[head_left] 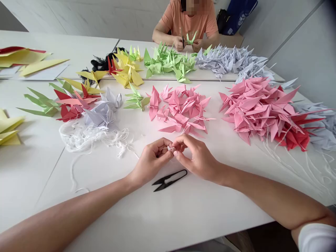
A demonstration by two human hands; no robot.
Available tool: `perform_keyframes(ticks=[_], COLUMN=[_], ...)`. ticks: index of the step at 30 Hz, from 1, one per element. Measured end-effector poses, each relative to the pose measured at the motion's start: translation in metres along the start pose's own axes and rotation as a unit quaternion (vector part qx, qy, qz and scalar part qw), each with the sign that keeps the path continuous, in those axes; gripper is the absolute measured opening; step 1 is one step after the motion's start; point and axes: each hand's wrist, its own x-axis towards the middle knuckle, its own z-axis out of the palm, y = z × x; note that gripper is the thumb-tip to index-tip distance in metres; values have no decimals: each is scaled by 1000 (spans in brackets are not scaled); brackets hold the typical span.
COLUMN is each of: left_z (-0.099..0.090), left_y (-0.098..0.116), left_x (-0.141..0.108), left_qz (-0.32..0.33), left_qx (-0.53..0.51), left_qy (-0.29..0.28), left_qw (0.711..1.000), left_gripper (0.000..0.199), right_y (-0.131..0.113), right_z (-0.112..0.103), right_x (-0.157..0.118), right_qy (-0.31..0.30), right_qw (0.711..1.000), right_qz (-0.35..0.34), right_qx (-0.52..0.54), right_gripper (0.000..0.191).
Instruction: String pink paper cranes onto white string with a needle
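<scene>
1. Left hand: fingers curled, thumb and forefinger closed in a pinch on a small piece of white string.
2. Right hand: also pinching, fingertips meeting the left hand's at that same string; exact grip partly hidden by the fingers.
3. String sits above the bench, held between both hands, just in front of the pink origami cranes.
4. Black thread snips lie closed on the bench, just below the hands.
5. Tangled white string lies left of the hands, beside lilac origami cranes.
6. Larger heap of pink origami cranes at right, white strings trailing from it.
7. Across the bench, a co-worker's hands hold a green origami crane, behind a pile of green origami cranes.
</scene>
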Motion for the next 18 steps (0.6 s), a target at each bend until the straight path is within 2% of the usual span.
perform_keyframes(ticks=[4,10,13,18], left_z=[1,3,3,3], left_y=[1,3,4,4], left_x=[1,1,0,0], left_qz=[5,12,13,2], left_qx=[9,47,68,79], left_qy=[1,1,2,-4], left_qw=[1000,999,998,997], left_gripper=[26,19,16,16], right_y=[-8,-9,-8,-9], right_z=[-8,-11,-12,-12], right_x=[5,5,5,4], right_qy=[-36,-41,-42,-52], right_qw=[993,963,946,928], right_qz=[-10,-86,-119,-134], right_qx=[-114,-251,-299,-344], right_gripper=[8,11,13,17])
